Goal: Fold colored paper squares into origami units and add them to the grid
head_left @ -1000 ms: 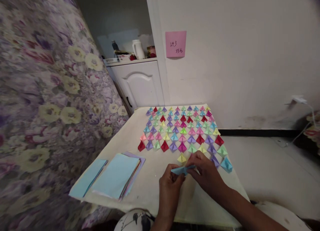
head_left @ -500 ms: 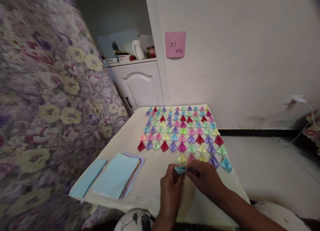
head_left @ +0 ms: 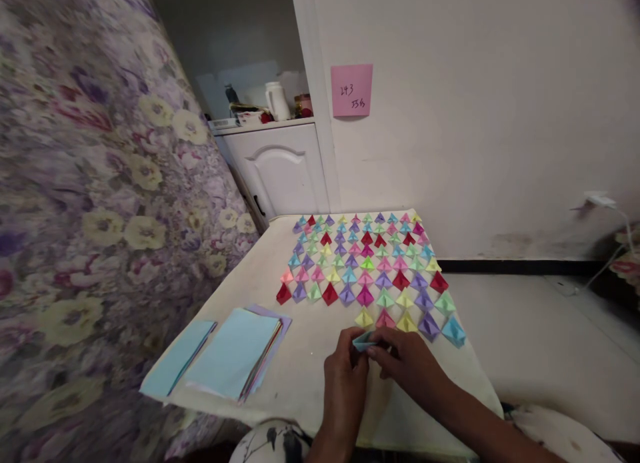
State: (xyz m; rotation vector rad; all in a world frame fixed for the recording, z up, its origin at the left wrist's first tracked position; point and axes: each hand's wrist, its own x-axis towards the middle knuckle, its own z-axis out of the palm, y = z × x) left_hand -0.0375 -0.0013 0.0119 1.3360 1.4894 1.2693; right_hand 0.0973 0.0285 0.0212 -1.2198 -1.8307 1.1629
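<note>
A small light-blue piece of folded paper (head_left: 362,342) is pinched between both hands above the front of the table. My left hand (head_left: 346,376) grips its left side, thumb and fingers closed. From the right, my right hand (head_left: 407,357) holds the other end, and its fingers cover part of the paper. Just beyond the hands lie rows of folded paper pieces in many colours, among them a yellow one (head_left: 364,317), a pink one (head_left: 385,317) and a purple one (head_left: 429,325). A blue folded piece (head_left: 454,331) sits at the right end of the nearest row.
On the left of the cream-covered table (head_left: 300,363) lie a stack of coloured paper sheets (head_left: 233,353) and a narrower blue stack (head_left: 180,356). A floral curtain (head_left: 125,236) hangs along the left. Behind stand a white cabinet (head_left: 287,169) and a wall with a pink note (head_left: 351,91).
The blue folded paper has shifted slightly right and tilted. My right fingers have moved on its right end, and my left hand keeps hold of it.
</note>
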